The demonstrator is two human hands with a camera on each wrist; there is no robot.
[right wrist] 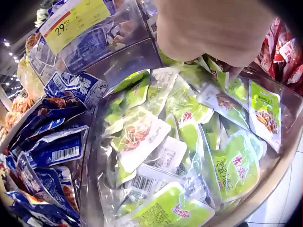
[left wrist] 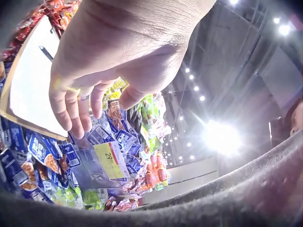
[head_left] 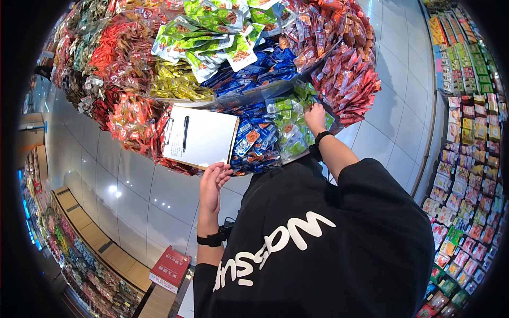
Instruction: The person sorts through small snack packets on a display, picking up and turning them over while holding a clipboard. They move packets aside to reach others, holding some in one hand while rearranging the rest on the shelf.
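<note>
My left hand [head_left: 221, 170] [left wrist: 90, 111] hangs just below the near edge of a white clipboard [head_left: 204, 138] [left wrist: 28, 85], fingers loosely curled and holding nothing. The clipboard lies on piled snack bags, with a black pen [head_left: 185, 132] [left wrist: 46, 53] on top. My right hand [head_left: 314, 112] [right wrist: 222, 42] reaches into a clear bin [right wrist: 279, 161] of green snack packets [head_left: 290, 130] [right wrist: 189, 132]. Its fingertips are buried among the packets, so any pinch is hidden. Blue packets [head_left: 252, 140] [right wrist: 52, 142] fill the bin between the two hands.
The round tiered display [head_left: 159, 58] is heaped with red, yellow, green and blue bags. A yellow price tag [left wrist: 110, 160] [right wrist: 75, 21] hangs on a bin front. A red carton [head_left: 169, 268] sits on the tiled floor. Stocked shelves [head_left: 466, 175] line the right side.
</note>
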